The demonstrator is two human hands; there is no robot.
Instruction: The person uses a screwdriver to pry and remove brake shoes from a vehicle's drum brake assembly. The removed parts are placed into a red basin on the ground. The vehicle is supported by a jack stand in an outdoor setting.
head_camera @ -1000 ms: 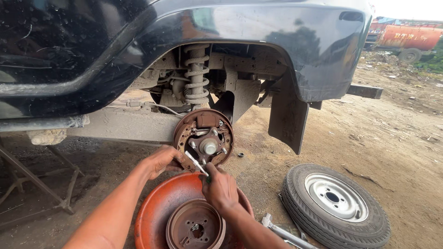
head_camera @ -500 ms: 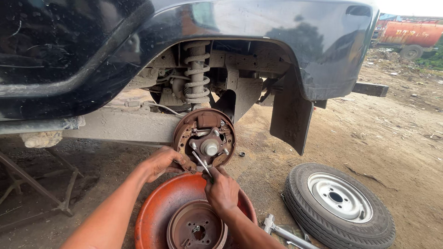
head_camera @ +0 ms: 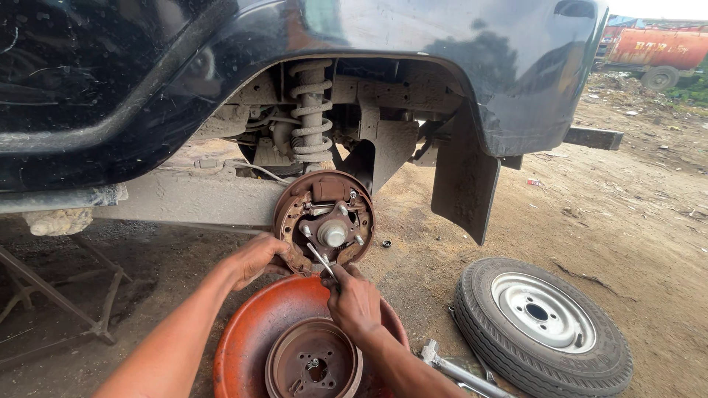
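A rusty drum-brake assembly (head_camera: 324, 221) with its hub and studs is bare under the rear wheel arch of a dark car (head_camera: 295, 66). My left hand (head_camera: 254, 259) grips the lower left edge of the brake assembly. My right hand (head_camera: 354, 298) is shut on a thin metal tool (head_camera: 321, 259) whose tip reaches the lower part of the brake, below the hub. Under both hands sits a round orange-red basin (head_camera: 251, 339) with a removed brake drum (head_camera: 313, 361) lying in it.
A removed wheel with tyre (head_camera: 542, 324) lies flat on the dirt at the right. A metal wrench (head_camera: 450, 367) rests on the ground beside the basin. A mud flap (head_camera: 461, 177) hangs right of the brake. A metal stand (head_camera: 51, 295) sits at left. An orange tanker truck (head_camera: 656, 48) is far behind.
The view has shifted slightly closer and to the right. Both hands stay at the brake; the tool in my right hand has moved only a little.
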